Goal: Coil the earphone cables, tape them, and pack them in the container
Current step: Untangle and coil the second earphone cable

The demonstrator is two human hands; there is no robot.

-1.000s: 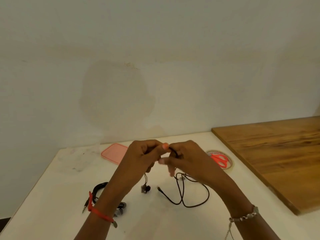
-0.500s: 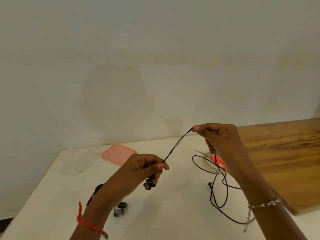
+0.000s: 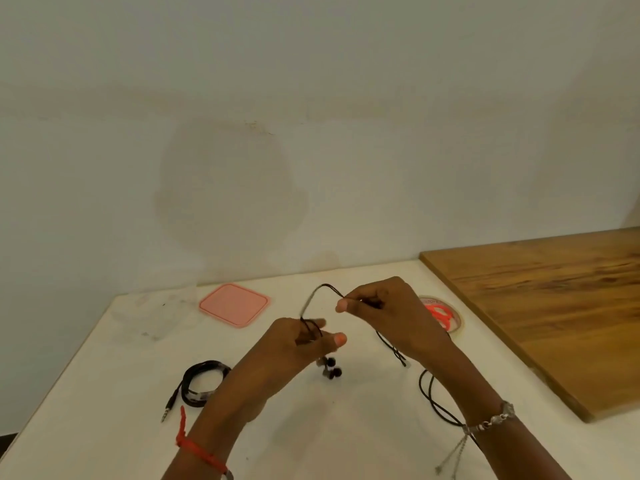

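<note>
My left hand (image 3: 298, 344) grips a black earphone cable (image 3: 320, 292) near its earbud end, and the two earbuds (image 3: 330, 368) dangle just below that hand. My right hand (image 3: 377, 306) pinches the same cable a short way along, so it arches between the hands. The rest of the cable (image 3: 433, 396) trails down onto the white table under my right forearm. A second earphone (image 3: 204, 381) lies coiled on the table to the left, its jack plug sticking out. A tape roll (image 3: 453, 323) with red scissors (image 3: 440, 315) on it sits behind my right hand.
A pink square lid (image 3: 233, 304) lies at the back of the white table (image 3: 104, 393), with a clear container (image 3: 152, 313) faintly visible to its left. A wooden board (image 3: 540, 306) covers the right side. A plain wall rises behind.
My right hand has come back down and left toward my left hand, so the stretched cable now bends into an arch. The left hand has lifted slightly.
</note>
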